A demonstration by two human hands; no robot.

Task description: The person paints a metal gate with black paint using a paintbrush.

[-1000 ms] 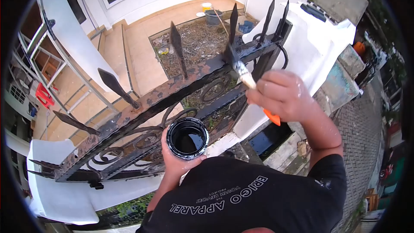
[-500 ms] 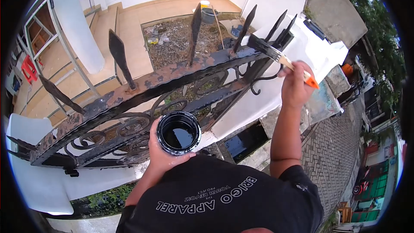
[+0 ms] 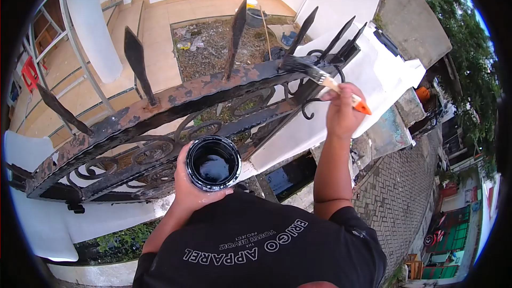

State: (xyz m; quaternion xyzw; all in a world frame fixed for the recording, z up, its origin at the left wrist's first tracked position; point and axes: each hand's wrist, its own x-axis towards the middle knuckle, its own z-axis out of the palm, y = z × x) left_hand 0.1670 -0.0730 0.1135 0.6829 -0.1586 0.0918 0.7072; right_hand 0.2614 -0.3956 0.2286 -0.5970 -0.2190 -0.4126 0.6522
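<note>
My left hand [image 3: 194, 196] is wrapped round an open can of black paint [image 3: 214, 164], held upright in front of my chest. Dark, glossy paint shows inside, and the rim is smeared. In my right hand [image 3: 344, 112] is a paintbrush [image 3: 329, 84] with a pale handle tipped orange. Its black bristles lie against the top rail of the iron gate [image 3: 213, 86], near the base of a spike. Rusty, flaking patches cover the rail's left and middle stretch, while its right end looks shiny black. Scrollwork [image 3: 200, 128] curls below the rail.
Pointed spikes [image 3: 140, 64] rise along the rail. A white wall [image 3: 341, 101] stands at the gate's right end. Behind the gate lie a soil bed [image 3: 208, 53] and a dark bucket [image 3: 257, 18]. A water-filled drain [image 3: 290, 176] runs below, beside a paved lane [image 3: 397, 197].
My right hand has moved left and slightly down, bringing the brush further left along the top rail. The view has shifted slightly, and the can stays in my left hand.
</note>
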